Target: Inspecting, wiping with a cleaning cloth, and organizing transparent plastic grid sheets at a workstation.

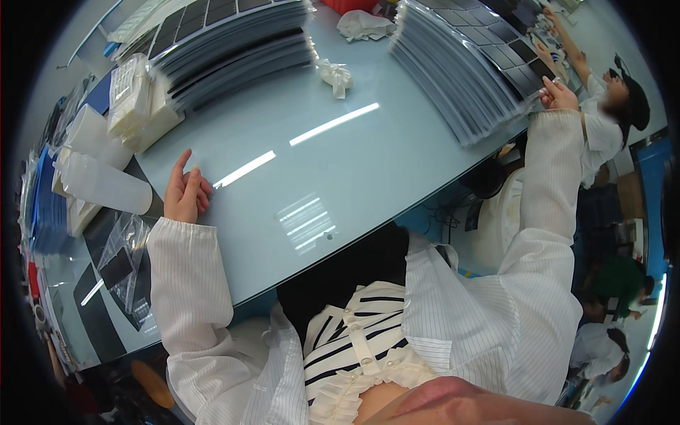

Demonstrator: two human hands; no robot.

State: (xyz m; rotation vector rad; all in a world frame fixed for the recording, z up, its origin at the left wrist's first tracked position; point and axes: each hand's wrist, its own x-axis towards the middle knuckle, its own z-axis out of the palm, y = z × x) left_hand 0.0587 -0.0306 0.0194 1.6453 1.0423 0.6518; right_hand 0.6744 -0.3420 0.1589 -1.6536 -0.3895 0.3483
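Note:
My left hand (188, 190) rests over the glass-topped table (340, 184), index finger stretched out and the others loosely bent, holding nothing. Beside it lies a translucent white plastic bottle (106, 183). At the far right, my right hand (559, 95) is at the near corner of a tall stack of clear plastic trays (460, 85). Its thumb and fingers close on the corner of the top tray, next to a black square piece (542, 69); the exact grip is hard to see. Dark square pieces fill the top tray.
Another tray stack (241, 60) stands at the far left. A crumpled white cloth (335, 76) lies between the stacks, with white tissue (365, 25) behind it. White wrapped packs (134, 95) and clear plastic film (127, 258) are at the left. A co-worker (609, 106) works beyond the right stack.

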